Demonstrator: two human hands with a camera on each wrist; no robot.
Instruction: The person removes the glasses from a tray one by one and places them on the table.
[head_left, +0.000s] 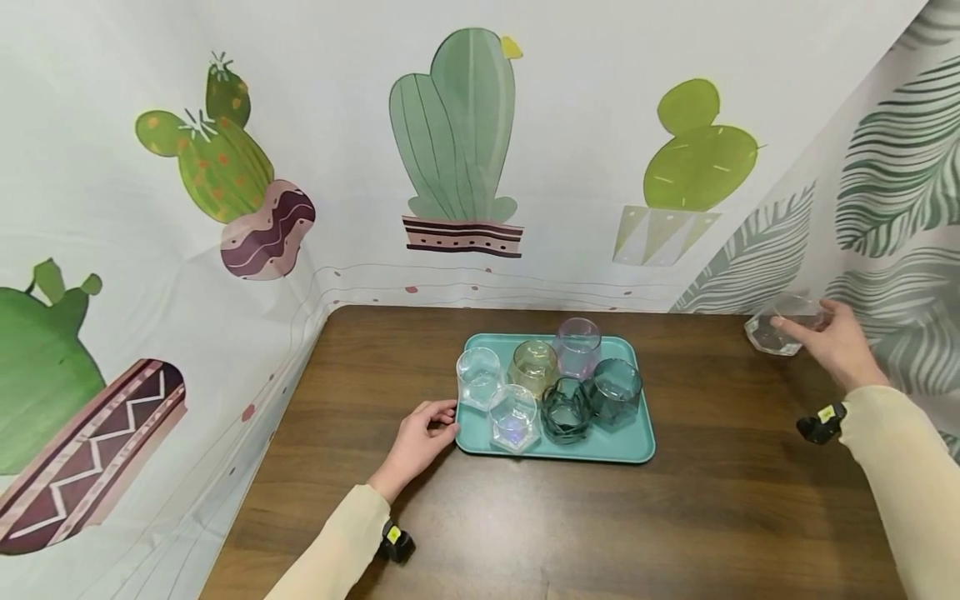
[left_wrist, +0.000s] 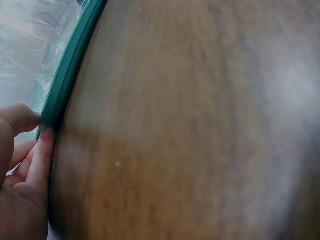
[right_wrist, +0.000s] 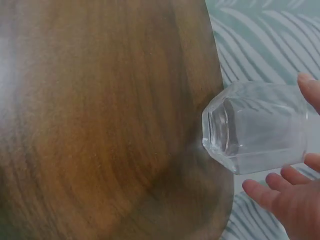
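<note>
My left hand (head_left: 420, 437) holds the left edge of a teal tray (head_left: 600, 451). In the left wrist view its thumb and a finger meet the tray's rim (left_wrist: 70, 65). Far to the right, at the table's back corner, my right hand (head_left: 843, 346) grips a clear faceted glass (right_wrist: 270, 130) near its rim, fingers on opposite sides. On the tray stand two clear glasses (head_left: 478, 379) (head_left: 513, 419), a yellow glass (head_left: 534, 368), a pink-purple glass (head_left: 577, 346), a dark grey-green glass (head_left: 617, 392) and a dark ridged glass (head_left: 566, 411).
The brown wooden table (head_left: 525, 525) meets a white cloth backdrop (head_left: 570, 167) with cacti and leaves printed on it. In the right wrist view the table's edge runs close to the clear glass. Black bands (head_left: 396, 542) are on both wrists.
</note>
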